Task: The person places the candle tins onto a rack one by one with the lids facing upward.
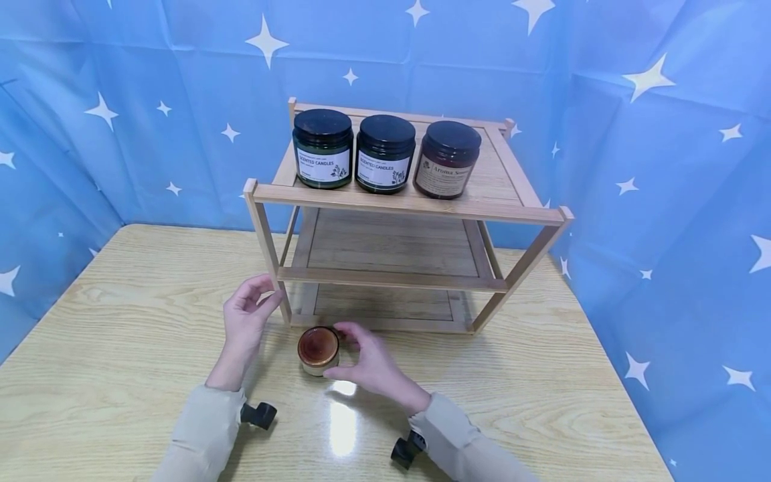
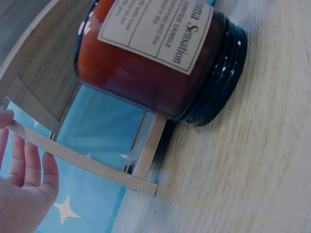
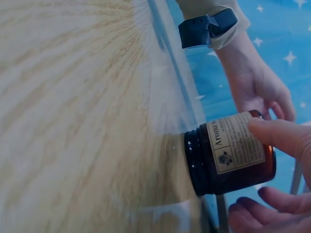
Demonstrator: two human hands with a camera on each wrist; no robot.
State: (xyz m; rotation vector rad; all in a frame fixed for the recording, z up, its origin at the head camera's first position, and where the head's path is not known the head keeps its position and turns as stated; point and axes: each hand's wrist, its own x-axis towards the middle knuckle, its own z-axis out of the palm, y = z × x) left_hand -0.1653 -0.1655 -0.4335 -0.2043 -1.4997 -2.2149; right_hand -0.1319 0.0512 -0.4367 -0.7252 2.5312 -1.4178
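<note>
An amber candle jar (image 1: 318, 349) with a cream label stands upside down on the table, its dark lid (image 3: 195, 162) at the tabletop. My right hand (image 1: 370, 365) is around its right side, thumb tip (image 3: 260, 127) at the label and the other fingers spread, with a gap to the glass in the right wrist view. My left hand (image 1: 248, 311) is beside the front left post (image 2: 82, 162) of a wooden rack. Its fingers are loosely bent, the fingertips right at the post, and nothing is held.
The three-tier wooden rack (image 1: 391, 280) stands behind the jar. On its top shelf are two green candle jars (image 1: 323, 150) (image 1: 385, 155) and another amber jar (image 1: 447, 161), all with black lids. A blue star-patterned cloth (image 1: 181, 120) hangs behind the wooden table (image 1: 120, 348).
</note>
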